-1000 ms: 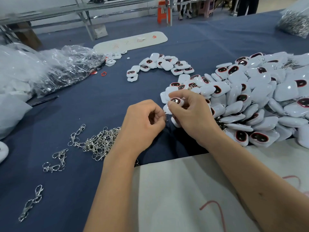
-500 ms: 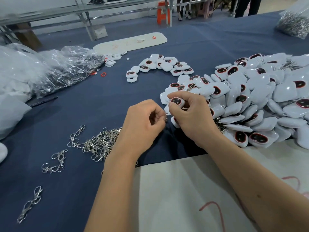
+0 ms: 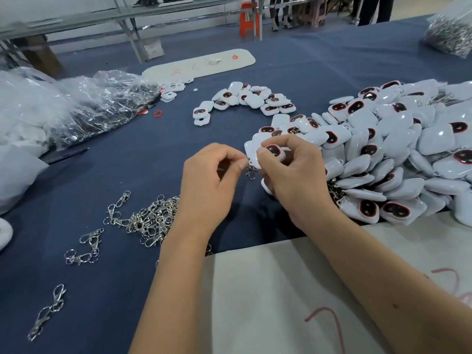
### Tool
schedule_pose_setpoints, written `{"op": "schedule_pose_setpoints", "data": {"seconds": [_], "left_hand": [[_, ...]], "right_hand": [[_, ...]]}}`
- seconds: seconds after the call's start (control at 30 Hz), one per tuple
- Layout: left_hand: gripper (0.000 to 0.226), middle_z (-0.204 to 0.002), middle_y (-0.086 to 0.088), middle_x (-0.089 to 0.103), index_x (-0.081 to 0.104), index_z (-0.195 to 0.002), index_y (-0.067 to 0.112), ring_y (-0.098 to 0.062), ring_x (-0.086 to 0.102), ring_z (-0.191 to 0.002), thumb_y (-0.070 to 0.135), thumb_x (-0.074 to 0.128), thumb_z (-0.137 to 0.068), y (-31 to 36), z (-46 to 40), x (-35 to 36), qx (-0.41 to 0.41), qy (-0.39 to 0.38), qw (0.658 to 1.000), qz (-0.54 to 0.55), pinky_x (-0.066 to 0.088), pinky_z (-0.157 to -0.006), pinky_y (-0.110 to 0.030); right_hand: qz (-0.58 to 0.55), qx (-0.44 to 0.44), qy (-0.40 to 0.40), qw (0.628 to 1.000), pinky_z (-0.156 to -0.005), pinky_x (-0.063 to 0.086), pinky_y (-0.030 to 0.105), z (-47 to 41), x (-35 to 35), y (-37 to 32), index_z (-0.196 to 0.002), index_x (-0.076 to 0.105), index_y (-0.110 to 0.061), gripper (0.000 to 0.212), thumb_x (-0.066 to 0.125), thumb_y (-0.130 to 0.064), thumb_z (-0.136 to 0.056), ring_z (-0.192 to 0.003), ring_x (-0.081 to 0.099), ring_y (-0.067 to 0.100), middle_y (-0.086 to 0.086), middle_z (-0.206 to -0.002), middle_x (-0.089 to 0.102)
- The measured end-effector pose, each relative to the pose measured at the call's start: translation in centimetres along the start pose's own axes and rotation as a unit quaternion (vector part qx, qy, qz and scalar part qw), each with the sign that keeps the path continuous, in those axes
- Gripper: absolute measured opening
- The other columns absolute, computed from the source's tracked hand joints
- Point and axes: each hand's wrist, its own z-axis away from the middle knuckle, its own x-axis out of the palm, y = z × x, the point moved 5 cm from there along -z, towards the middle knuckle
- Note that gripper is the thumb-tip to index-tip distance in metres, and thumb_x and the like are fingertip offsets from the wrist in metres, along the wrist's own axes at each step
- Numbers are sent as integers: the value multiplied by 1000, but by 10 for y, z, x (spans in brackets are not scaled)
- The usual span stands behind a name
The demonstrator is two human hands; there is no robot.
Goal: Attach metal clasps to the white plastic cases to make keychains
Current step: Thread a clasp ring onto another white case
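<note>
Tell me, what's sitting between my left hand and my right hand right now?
In the head view, a small metal clasp hangs between the left hand and the right hand, just below the white case the right hand grips. Behind it is bare blue cloth.

1. You have two hands in view: left hand and right hand.
2. One white case sits in your right hand, one clasp below it.
3. At lower left you have three separate clasp clusters beside one tangled clasp pile.
4. The case heap at right is too dense to count.
</note>
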Motion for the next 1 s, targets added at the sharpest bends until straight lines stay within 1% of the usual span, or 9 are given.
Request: {"op": "schedule_pose_setpoints", "data": {"seconds": [0.07, 0.17, 0.3, 0.4, 0.47, 0.57, 0.7, 0.9, 1.0], "left_hand": [[10, -91, 10, 74, 77, -92, 20, -8, 70, -89, 10, 73, -92, 1, 0, -4, 4, 14, 999, 48, 51, -80, -16], [16, -93, 10, 77, 78, -95, 19, -9, 73, -93, 4, 75, -89, 1, 0, -6, -2, 23, 994, 105, 55, -84, -20], [22, -87, 6, 78, 76, -93, 21, -11, 74, -84, 0, 75, -87, 2, 0, -6, -15, 66, 984, 164, 57, -79, -24], [18, -82, 1, 77, 76, -93, 18, -13, 73, -77, 2, 77, -87, 2, 0, -7, -32, 102, 974, 200, 59, -76, -28], [16, -80, 1, 76, 76, -88, 16, -13, 71, -75, 0, 76, -87, 2, 0, -7, -36, 111, 971, 207, 60, -75, -31], [21, -78, 3, 75, 75, -84, 20, -14, 71, -75, -2, 76, -86, -1, 1, -8, -42, 119, 976, 176, 60, -75, -31], [21, -76, 10, 73, 75, -79, 19, -8, 69, -72, -1, 76, -85, -2, 2, -11, -30, 121, 989, 80, 54, -69, -20], [24, -69, 10, 69, 75, -76, 16, -11, 64, -69, -8, 70, -82, -1, -3, -8, 18, 16, 996, -89, 49, -62, -19], [21, -72, 9, 71, 76, -79, 17, -10, 66, -69, -3, 73, -84, -2, -3, -9, 6, 15, 997, -78, 52, -65, -23]], "right_hand": [[-102, 62, 0, 993, -43, 35, 20, 2, 3, 1, -90, 68, -12, 3, 69, -12, -93, -44, 43, 12, 1, -61, 61], [-158, 103, -21, 982, -39, 30, 17, 3, 7, 0, -93, 67, -13, 5, 70, -16, -96, -39, 41, 10, 1, -61, 64], [-193, 123, -45, 972, -38, 28, 16, 3, 8, 0, -92, 66, -15, 14, 74, -26, -95, -40, 39, 9, 1, -61, 63], [-193, 127, -58, 971, -39, 26, 18, 3, 9, 0, -88, 65, -19, 18, 76, -32, -93, -40, 38, 9, 2, -63, 63], [-196, 126, -71, 970, -39, 26, 19, 3, 9, 0, -96, 65, -17, 20, 76, -33, -93, -40, 39, 9, 3, -66, 65], [-208, 118, -96, 966, -41, 27, 18, 4, 9, 1, -104, 67, -15, 19, 76, -27, -93, -43, 42, 8, 5, -71, 68], [-203, 99, -116, 967, -40, 32, 15, 5, 10, 4, -106, 67, -15, 17, 77, -16, -93, -48, 48, 8, 8, -76, 71], [-97, 36, -109, 989, -43, 38, 19, 5, 11, 8, -108, 61, -6, 28, 81, -11, -89, -48, 49, 13, 7, -70, 69], [-98, 36, -103, 989, -42, 38, 19, 5, 12, 8, -109, 61, -7, 27, 80, -11, -90, -48, 50, 13, 6, -71, 70]]}}
